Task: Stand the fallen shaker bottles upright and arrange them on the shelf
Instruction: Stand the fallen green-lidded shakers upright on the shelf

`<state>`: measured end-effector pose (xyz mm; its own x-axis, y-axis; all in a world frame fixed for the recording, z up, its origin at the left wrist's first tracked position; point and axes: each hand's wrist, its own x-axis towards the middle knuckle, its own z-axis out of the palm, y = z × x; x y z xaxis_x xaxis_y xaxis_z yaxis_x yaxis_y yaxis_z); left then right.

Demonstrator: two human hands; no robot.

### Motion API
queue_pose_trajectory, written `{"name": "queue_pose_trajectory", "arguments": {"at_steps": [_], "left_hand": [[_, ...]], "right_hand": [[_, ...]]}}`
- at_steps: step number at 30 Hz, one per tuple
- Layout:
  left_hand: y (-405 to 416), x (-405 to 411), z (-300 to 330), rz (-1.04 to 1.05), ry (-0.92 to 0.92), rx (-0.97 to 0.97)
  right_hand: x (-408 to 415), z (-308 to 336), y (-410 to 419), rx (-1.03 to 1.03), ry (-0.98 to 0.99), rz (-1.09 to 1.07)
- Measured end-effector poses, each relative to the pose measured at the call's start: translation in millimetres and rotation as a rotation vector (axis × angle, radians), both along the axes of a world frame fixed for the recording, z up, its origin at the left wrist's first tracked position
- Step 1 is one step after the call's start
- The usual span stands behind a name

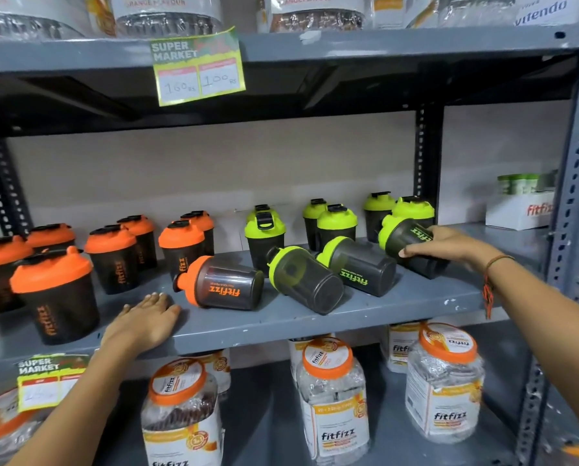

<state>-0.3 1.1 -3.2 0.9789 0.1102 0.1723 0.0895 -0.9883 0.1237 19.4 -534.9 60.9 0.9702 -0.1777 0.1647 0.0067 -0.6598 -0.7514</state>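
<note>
Dark shaker bottles fill the grey middle shelf (pixel 315 326). Several orange-lidded ones (pixel 113 257) stand upright on the left, and several green-lidded ones (pixel 336 227) stand at the back right. An orange-lidded shaker (pixel 226 284) lies on its side in the middle. Two green-lidded shakers (pixel 303 280) (pixel 360 269) lie tipped beside it. My right hand (pixel 443 245) grips a tilted green-lidded shaker (pixel 404 238) at the far right. My left hand (pixel 145 322) rests flat on the shelf's front edge, fingers apart, just left of the fallen orange shaker and not touching it.
Clear fitfizz jars with orange lids (pixel 330 398) stand on the shelf below. A supermarket price tag (pixel 197 67) hangs from the upper shelf. A white fitfizz box (pixel 520 210) sits at the back right, beside the perforated upright post (pixel 574 183).
</note>
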Motion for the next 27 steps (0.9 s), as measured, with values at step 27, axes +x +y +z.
{"name": "queue_pose_trajectory", "arguments": {"at_steps": [27], "left_hand": [[4.7,0.7,-3.2,-0.014,-0.005,0.073]], "right_hand": [[-24.0,-47.0,-28.8,0.38,-0.378,-0.13]]}}
